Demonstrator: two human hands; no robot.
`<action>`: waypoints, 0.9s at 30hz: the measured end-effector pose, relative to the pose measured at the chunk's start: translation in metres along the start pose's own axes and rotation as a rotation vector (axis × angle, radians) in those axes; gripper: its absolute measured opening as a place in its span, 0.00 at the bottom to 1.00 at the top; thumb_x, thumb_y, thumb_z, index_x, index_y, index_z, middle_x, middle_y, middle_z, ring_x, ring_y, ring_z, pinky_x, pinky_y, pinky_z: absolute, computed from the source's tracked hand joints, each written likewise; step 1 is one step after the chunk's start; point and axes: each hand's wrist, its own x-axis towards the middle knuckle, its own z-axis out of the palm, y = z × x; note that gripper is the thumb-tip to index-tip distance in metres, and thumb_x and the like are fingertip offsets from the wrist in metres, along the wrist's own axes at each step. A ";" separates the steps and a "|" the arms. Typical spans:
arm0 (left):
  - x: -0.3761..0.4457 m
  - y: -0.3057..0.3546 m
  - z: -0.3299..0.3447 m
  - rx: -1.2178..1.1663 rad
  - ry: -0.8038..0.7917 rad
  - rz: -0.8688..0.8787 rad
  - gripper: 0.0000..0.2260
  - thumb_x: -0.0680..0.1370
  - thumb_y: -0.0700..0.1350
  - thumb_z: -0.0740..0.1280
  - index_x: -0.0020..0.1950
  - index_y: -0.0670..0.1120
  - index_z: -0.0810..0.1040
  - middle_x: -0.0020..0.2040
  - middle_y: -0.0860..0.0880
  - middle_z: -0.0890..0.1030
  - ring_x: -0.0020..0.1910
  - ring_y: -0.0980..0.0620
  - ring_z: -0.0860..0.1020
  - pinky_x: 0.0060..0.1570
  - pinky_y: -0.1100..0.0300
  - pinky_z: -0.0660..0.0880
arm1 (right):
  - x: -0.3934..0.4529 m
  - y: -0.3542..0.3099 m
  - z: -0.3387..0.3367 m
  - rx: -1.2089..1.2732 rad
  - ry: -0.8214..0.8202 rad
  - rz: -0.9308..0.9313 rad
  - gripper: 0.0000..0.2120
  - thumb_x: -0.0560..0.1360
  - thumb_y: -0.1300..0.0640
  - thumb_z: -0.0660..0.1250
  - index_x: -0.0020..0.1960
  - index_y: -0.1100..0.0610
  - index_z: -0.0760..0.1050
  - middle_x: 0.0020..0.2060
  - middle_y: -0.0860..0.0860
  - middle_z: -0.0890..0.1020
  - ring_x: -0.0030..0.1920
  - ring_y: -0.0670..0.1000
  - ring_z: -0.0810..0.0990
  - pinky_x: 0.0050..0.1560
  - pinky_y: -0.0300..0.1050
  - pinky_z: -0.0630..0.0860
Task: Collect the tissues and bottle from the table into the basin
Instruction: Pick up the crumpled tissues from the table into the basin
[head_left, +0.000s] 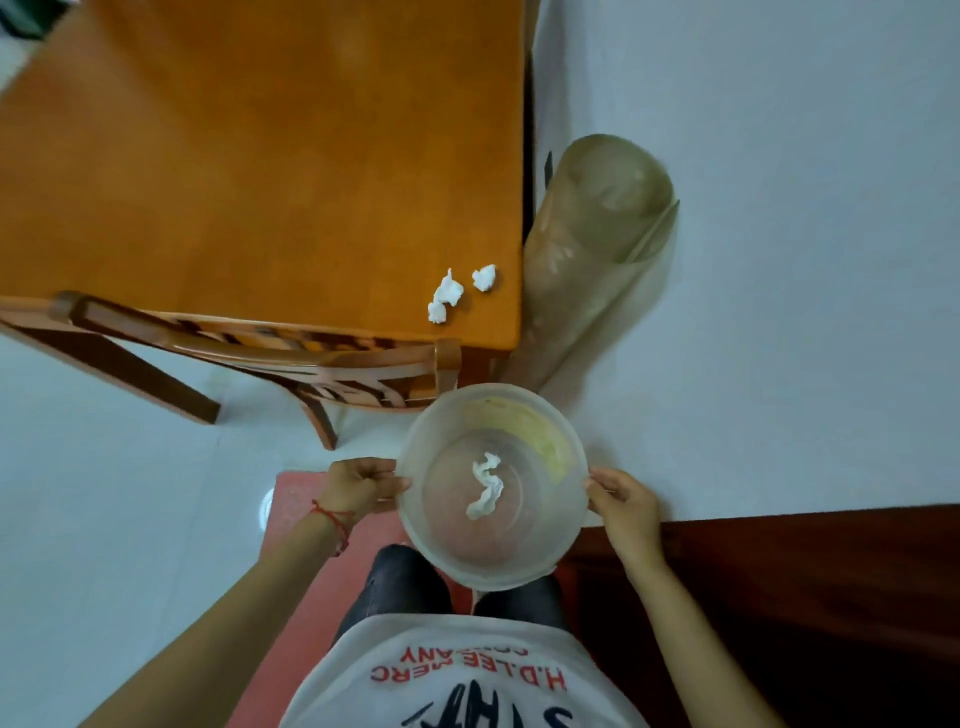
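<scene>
I hold a translucent plastic basin (550, 545) in front of me, below the table's near corner. My left hand (361, 486) grips its left rim and my right hand (626, 501) grips its right rim. One crumpled white tissue (485, 486) lies inside on the bottom. Three more crumpled tissues sit on the orange wooden table (260, 156) near its front right corner: one (484, 277) to the right, one (448, 291) in the middle, one (437, 312) nearest the edge. No bottle is in view.
A wooden chair (311, 364) is pushed under the table's front edge. A rolled brownish plastic sheet (587, 249) leans at the table's right side against the white wall. A red mat (296, 519) lies on the pale floor under me. Dark wooden furniture (805, 597) stands at the right.
</scene>
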 end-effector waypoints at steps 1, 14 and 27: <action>-0.002 -0.002 0.001 0.002 0.017 0.005 0.14 0.68 0.33 0.71 0.52 0.33 0.77 0.42 0.45 0.80 0.37 0.49 0.79 0.42 0.55 0.79 | 0.004 -0.001 -0.001 -0.001 -0.019 -0.009 0.09 0.72 0.65 0.68 0.51 0.65 0.78 0.45 0.61 0.82 0.42 0.55 0.80 0.40 0.38 0.79; 0.001 -0.021 -0.009 0.020 0.096 0.054 0.13 0.66 0.37 0.74 0.49 0.37 0.80 0.41 0.46 0.81 0.42 0.46 0.81 0.49 0.50 0.79 | 0.023 -0.010 0.006 -0.069 -0.138 -0.059 0.11 0.72 0.63 0.68 0.54 0.61 0.78 0.47 0.58 0.82 0.47 0.56 0.81 0.52 0.51 0.77; -0.006 -0.021 -0.018 -0.049 0.102 0.044 0.14 0.67 0.34 0.73 0.51 0.35 0.79 0.39 0.44 0.81 0.38 0.48 0.80 0.29 0.67 0.79 | 0.074 -0.115 0.078 -0.028 -0.182 -0.351 0.19 0.72 0.53 0.69 0.62 0.52 0.74 0.52 0.46 0.79 0.50 0.41 0.77 0.46 0.30 0.75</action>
